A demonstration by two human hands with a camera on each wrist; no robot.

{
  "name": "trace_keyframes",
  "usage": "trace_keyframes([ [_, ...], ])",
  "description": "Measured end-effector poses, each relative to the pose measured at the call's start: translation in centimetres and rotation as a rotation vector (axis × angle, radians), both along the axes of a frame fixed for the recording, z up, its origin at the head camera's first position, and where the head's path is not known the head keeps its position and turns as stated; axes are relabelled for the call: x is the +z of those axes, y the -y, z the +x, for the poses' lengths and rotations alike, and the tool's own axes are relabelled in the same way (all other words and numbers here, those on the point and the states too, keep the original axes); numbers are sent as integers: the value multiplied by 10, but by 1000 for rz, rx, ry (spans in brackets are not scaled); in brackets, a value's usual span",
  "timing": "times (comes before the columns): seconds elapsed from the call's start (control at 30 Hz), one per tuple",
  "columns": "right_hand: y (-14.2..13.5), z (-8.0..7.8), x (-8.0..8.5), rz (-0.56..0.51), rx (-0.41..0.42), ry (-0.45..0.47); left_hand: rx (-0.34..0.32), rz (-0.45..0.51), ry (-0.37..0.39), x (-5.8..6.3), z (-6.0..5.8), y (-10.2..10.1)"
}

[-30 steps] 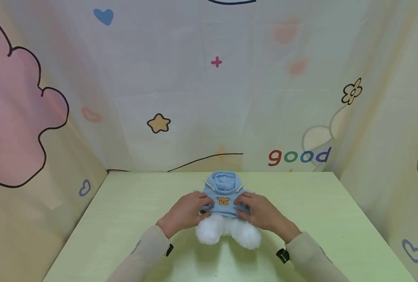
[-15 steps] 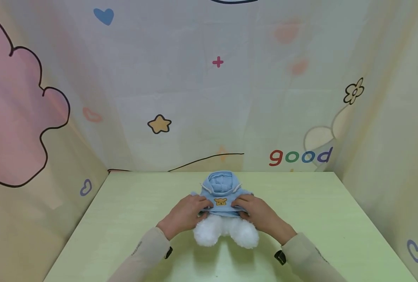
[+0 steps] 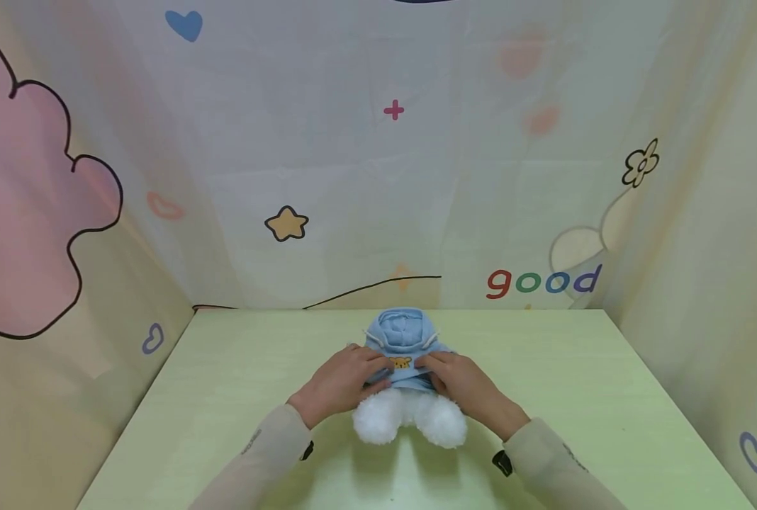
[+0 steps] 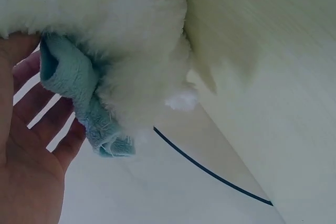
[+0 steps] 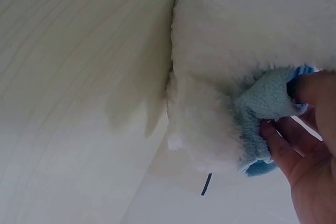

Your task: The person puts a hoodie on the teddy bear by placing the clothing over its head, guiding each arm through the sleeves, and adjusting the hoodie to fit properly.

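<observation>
Light blue cloth is caught in the fingers of both hands: the left hand (image 3: pixel 342 380) and right hand (image 3: pixel 470 386) hold the lower sides of a small hoodie (image 3: pixel 404 347) worn by a white plush toy (image 3: pixel 378 418). The right thumb tucks into the cloth with the other fingers bent round it; the left fingers are spread wider and seem to hold the hem, though the dim wrist view and the cloth hide their tips.

The toy is at the far middle of the pale worktop (image 3: pixel 608 397), furry legs toward the person, and the hands cover parts of its sides. A printed curtain (image 3: pixel 327 142) rises behind. Both forearms, in beige sleeves (image 3: pixel 257 453), slant inward from the near edge, hands facing each other.
</observation>
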State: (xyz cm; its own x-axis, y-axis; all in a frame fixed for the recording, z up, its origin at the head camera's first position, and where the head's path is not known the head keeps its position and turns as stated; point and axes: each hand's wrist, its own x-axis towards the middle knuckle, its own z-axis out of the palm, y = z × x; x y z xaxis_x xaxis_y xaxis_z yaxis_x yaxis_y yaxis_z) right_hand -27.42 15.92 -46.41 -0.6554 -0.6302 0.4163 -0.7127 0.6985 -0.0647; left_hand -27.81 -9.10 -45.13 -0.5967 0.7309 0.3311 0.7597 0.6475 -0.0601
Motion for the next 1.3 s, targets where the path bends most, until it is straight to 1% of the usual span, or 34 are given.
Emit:
trace_keyframes([
  [0.13, 0, -2, 0, -33, -4, -23, 10, -7, -6, 2, -1, -1],
  [0.23, -1, -3, 1, -52, 21, -53, 11, -15, -43, 2, -1, -1],
  [0.3, -1, -3, 3, -21, 44, -82, 5, -40, -74, 1, -1, -1],
  [0.4, -1, -3, 5, 57, 73, -119, 11, -84, -112, 1, -2, 0],
  [0.47, 0, -3, 6, 115, 63, -120, 23, -99, -113, 0, -2, -1],
  [0.6, 2, -3, 8, 184, 39, -105, 37, -113, -118, 0, -5, -1],
  [0.67, 3, -3, 9, 215, 38, -118, 40, -149, -125, 0, -5, -1],
  [0.8, 6, -4, 12, 294, 11, -193, 65, -216, -151, 2, -6, -5],
  [0.93, 8, -4, 14, 359, -49, -245, 127, -255, -182, 3, -5, -9],
  [1.07, 8, -4, 11, 383, -80, -242, 183, -279, -184, 3, -3, -12],
  [1.17, 8, -5, 11, 374, -88, -247, 198, -278, -163, 4, -3, -14],
  [1.3, 10, -10, 18, 350, -103, -261, 221, -286, -147, 11, -6, -15],
])
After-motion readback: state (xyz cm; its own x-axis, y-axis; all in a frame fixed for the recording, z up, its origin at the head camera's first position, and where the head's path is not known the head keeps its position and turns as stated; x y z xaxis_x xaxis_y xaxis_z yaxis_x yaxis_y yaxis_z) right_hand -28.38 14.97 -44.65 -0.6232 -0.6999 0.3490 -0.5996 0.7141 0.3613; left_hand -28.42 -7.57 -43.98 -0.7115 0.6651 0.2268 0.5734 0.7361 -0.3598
